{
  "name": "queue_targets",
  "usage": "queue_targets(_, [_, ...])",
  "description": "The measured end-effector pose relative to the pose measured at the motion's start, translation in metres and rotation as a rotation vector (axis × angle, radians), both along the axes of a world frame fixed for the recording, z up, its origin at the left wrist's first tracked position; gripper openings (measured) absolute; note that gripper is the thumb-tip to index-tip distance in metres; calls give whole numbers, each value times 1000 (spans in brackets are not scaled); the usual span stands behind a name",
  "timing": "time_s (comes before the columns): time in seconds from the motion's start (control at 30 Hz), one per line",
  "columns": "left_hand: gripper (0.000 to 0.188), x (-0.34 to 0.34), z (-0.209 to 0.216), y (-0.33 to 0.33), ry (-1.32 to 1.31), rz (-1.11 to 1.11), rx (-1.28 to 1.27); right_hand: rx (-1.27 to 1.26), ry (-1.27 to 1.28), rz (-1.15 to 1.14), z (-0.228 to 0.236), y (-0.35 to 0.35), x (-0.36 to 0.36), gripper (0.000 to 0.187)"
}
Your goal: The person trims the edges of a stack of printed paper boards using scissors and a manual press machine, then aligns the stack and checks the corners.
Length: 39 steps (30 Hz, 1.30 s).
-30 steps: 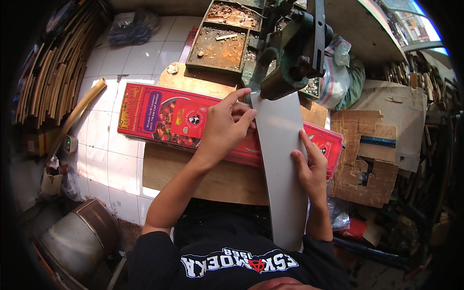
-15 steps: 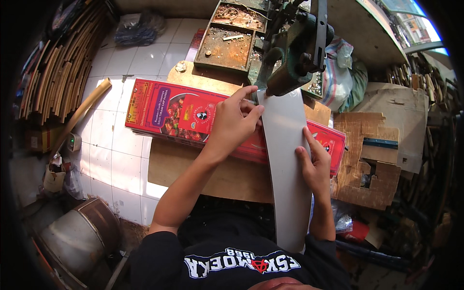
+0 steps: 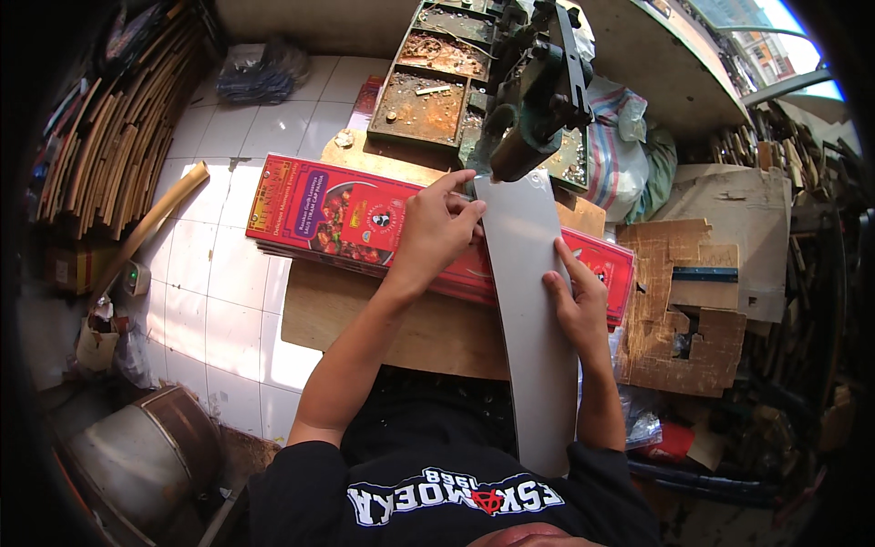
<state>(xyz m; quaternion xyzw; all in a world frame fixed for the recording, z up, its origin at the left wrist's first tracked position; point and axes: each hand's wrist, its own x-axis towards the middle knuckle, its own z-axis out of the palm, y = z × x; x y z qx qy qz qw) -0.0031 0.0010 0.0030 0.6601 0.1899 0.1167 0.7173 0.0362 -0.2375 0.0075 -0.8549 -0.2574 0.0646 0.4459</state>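
A long, narrow grey board (image 3: 533,310) lies lengthwise before me, its far end under the head of a dark green press (image 3: 524,150) and its near end close to my shirt. My left hand (image 3: 433,232) is closed at the board's far left corner, index finger and thumb at the edge; any small part between them is too small to make out. Along the right edge, my right hand (image 3: 581,301) grips the board with thumb on top. Beneath it, a stack of long red printed boards (image 3: 355,214) lies crosswise on a wooden worktop (image 3: 401,314).
Rusty compartment trays (image 3: 424,105) with small bits stand beyond the stack. A striped sack (image 3: 615,150) sits right of the press, worn cardboard (image 3: 684,310) nearer right. Brown sheets (image 3: 137,128) are stacked far left; a metal drum (image 3: 146,447) stands near left.
The view has shifted slightly, so the press and trays sit a little further left and higher. Both hands keep their places on the grey board; the press head still stands over its far end.
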Motion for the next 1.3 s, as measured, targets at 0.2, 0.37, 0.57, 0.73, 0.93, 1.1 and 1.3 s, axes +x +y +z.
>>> queue_targets(0.2, [43, -1, 0, 1, 22, -11, -12, -51, -4, -12, -1, 0, -1, 51])
queue_targets(0.37, [43, 0, 0, 1, 30, -17, -19, -33, -41, 0, -5, -3, 1, 51])
queue_targets(0.57, [42, -2, 3, 1, 25, -15, -24, -19, 3, -11, -3, -1, 0, 50])
queue_targets(0.73, [41, 0, -5, 1, -12, -25, -29, 2, 35, -11, -4, -1, -2, 49])
queue_targets(0.93, [43, 0, -4, 3, 2, -50, -29, -55, 137, -27, 8, 1, -3, 48])
queue_targets(1.1, [40, -1, -4, 2, -1, -34, -50, 22, 10, -31, -3, 0, -3, 48])
queue_targets(1.3, [40, -2, -8, 2, -28, -26, -69, 13, 67, -34, 0, 0, -3, 48])
